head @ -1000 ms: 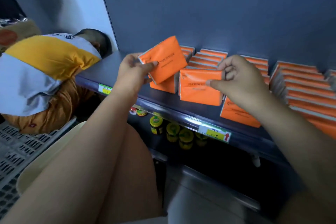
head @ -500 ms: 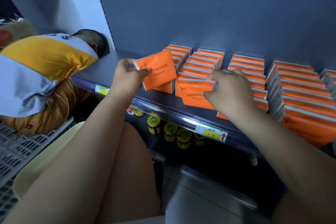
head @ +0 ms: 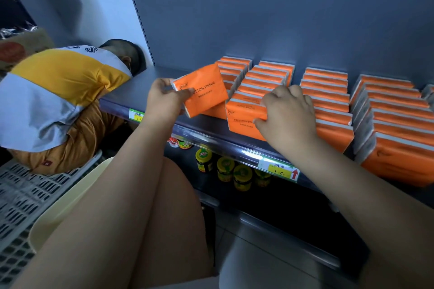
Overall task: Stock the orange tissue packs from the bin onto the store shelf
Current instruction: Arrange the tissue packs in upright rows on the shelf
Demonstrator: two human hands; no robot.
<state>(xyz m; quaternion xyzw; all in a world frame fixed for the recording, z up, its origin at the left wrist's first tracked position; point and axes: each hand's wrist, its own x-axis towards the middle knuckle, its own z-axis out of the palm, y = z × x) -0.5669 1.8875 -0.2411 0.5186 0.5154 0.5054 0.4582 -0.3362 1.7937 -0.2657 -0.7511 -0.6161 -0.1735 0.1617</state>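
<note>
My left hand (head: 164, 98) grips one orange tissue pack (head: 204, 88) by its left edge, holding it tilted just above the front of the leftmost row on the grey shelf (head: 131, 91). My right hand (head: 287, 112) curls over the front pack (head: 244, 117) of the second row, fingers on its top and thumb on its front face. Several rows of orange packs (head: 328, 91) stand upright on the shelf, running back to the rear panel. The cream bin (head: 61, 204) shows at lower left, mostly hidden behind my left arm.
A person in a yellow and grey shirt (head: 56, 91) crouches at the left, close to the shelf end. Small jars (head: 225, 169) stand on the shelf below. A grey slatted crate (head: 16, 199) lies at lower left. Price tags (head: 279, 169) line the shelf edge.
My left hand lowered its pack toward the front of the left row. My right hand set its pack upright at the front of the second row and still holds it.
</note>
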